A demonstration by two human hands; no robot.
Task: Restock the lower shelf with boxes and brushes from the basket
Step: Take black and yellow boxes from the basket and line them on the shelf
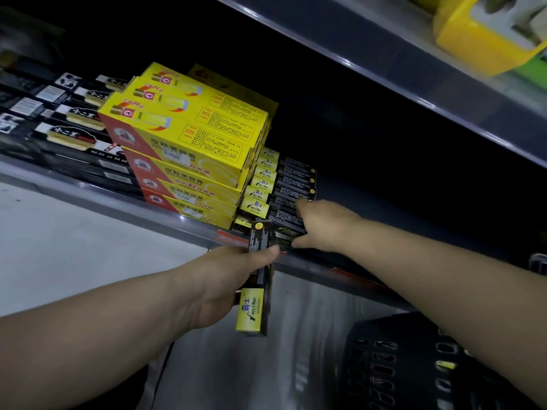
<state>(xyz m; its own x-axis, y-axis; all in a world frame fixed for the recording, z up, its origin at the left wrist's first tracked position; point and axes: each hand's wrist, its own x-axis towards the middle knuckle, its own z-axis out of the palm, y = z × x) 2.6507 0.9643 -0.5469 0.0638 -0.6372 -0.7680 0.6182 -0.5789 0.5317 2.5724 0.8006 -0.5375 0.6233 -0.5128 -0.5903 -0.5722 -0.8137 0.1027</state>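
View from a head-worn camera, looking down along two bare forearms toward a dim grey metal lower shelf (118, 199). The left hand (233, 273) is clenched around the middle of a long, narrow black cardboard box with a yellow end panel (251, 309), held nearly upright just in front of the shelf edge. The right hand (322, 226) reaches onto the shelf with forefinger and thumb spread against the near end of a stack of matching black-and-yellow boxes (281, 184); whether it pinches one or only steadies the pile cannot be told. Touching that stack on its left stands a taller pile of bright yellow and red cardboard boxes (189, 143), and further left lie wooden-backed brushes in black card sleeves (71, 125). A black slotted plastic basket (393, 359) sits below at lower right. The step appears to be adding the held box to the stack. To do it well, turn the box flat, its yellow end matching the others, keep the right hand bracing the pile, then slide it on top, square with its neighbours.
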